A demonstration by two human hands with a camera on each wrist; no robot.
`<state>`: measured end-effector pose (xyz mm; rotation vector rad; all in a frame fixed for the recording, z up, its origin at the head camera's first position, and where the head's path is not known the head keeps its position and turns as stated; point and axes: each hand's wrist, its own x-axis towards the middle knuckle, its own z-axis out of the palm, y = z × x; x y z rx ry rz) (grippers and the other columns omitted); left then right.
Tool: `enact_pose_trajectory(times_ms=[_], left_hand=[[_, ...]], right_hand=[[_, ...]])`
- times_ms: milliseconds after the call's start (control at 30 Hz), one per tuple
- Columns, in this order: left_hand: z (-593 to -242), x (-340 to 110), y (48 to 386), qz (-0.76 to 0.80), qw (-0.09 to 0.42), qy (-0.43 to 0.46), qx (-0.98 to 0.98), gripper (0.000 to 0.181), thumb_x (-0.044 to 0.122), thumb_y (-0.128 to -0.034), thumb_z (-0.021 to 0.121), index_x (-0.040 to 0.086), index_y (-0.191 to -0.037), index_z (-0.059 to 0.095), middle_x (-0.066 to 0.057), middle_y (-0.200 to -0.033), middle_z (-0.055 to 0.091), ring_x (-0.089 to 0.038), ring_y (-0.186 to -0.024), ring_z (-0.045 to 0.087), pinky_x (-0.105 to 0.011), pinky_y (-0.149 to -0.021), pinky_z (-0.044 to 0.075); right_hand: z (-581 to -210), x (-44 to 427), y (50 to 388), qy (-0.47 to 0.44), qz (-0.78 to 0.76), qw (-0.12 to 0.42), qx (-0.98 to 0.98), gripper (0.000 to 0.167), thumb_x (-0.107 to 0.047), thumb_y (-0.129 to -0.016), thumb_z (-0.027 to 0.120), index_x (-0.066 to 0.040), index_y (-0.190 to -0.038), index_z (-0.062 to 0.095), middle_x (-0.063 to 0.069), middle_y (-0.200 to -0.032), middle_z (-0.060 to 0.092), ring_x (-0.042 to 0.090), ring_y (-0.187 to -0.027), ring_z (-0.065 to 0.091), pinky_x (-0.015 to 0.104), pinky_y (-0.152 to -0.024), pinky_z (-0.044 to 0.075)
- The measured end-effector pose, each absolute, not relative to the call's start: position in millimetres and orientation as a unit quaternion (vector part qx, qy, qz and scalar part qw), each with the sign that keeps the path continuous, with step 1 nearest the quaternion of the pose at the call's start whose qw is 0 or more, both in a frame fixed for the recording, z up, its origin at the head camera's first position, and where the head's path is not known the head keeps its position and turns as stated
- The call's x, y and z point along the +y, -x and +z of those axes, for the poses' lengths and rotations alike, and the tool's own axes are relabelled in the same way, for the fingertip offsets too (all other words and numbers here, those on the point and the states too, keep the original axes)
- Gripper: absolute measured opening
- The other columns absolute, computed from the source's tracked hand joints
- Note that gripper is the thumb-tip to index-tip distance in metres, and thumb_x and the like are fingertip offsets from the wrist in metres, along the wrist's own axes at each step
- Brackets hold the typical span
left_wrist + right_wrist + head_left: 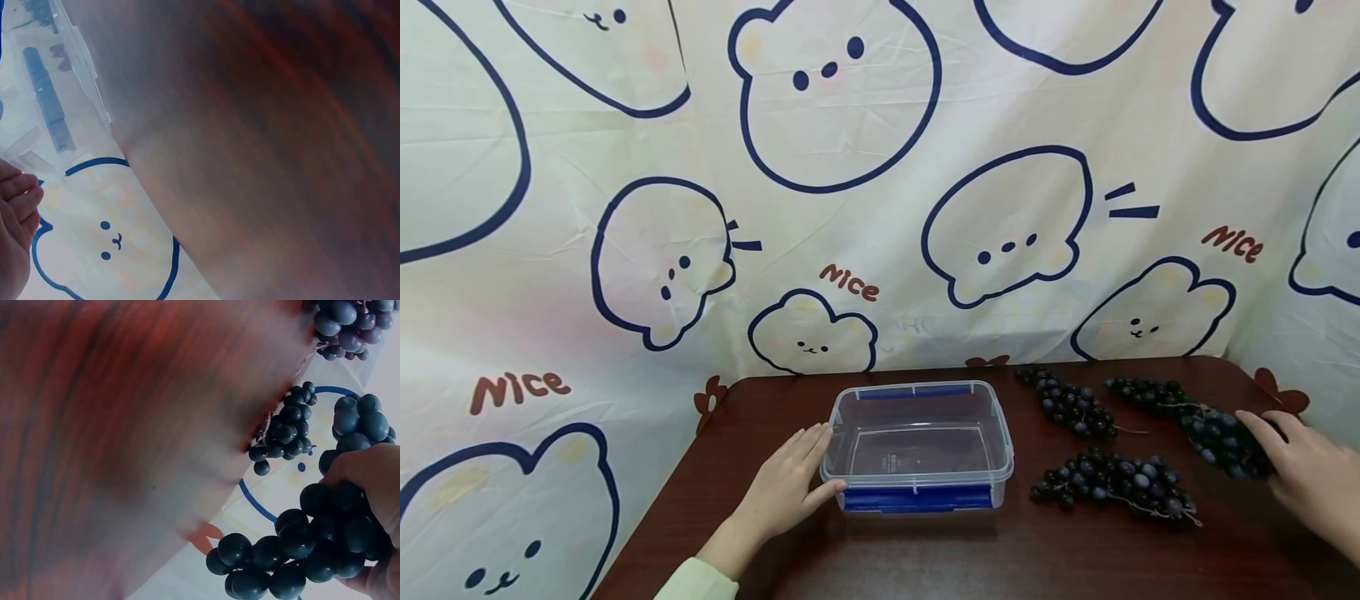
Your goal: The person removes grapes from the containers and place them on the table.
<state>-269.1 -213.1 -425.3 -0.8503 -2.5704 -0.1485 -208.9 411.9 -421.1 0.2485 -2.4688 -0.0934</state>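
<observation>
A clear plastic food container (pixel 917 492) with blue latches stands on the dark wooden table. My left hand (pixel 786 479) touches its left side, the fingers fairly straight and the thumb at the front left corner. In the left wrist view only part of the left hand (pixel 17 219) shows, beside the see-through container (pixel 81 75). My right hand (pixel 1311 475) grips a bunch of dark grapes (pixel 1221 437) at the table's right side. In the right wrist view, the thumb and fingers of the right hand (pixel 378 494) curl round that bunch (pixel 294 544).
Two more bunches of dark grapes lie between the container and my right hand: one bunch (pixel 1071 404) towards the back, the other bunch (pixel 1112 483) nearer the front. A cloth (pixel 842 225) printed with cartoon bears hangs behind the table (pixel 1060 558) and along its sides.
</observation>
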Motion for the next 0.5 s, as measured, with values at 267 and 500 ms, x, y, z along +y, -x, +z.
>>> enact_pose_trajectory(times_ms=[267,500], left_hand=[[-425.4,-212.7,269.9,-0.051,0.209,0.305,-0.928,0.075,0.055,-0.0911,0.059,-0.003,-0.139,0.050,-0.016,-0.144,0.048,-0.029,-0.134,0.043,-0.043,-0.112,0.030],[-424.6,-212.7,268.8,-0.051,0.214,0.307,-0.926,0.076,0.056,-0.0909,0.059,-0.003,-0.139,0.051,-0.016,-0.143,0.049,-0.030,-0.133,0.044,-0.044,-0.111,0.032]], right_hand=[[-433.2,420.9,206.6,-0.089,-0.037,0.292,-0.952,0.081,0.023,-0.043,0.072,0.009,-0.119,0.047,0.036,-0.099,0.048,0.045,-0.070,0.054,0.046,-0.040,0.044],[-440.3,427.7,207.7,-0.093,-0.033,0.233,-0.968,0.080,0.022,-0.045,0.076,0.012,-0.119,0.046,0.035,-0.096,0.047,0.034,-0.062,0.052,0.037,-0.043,0.037]])
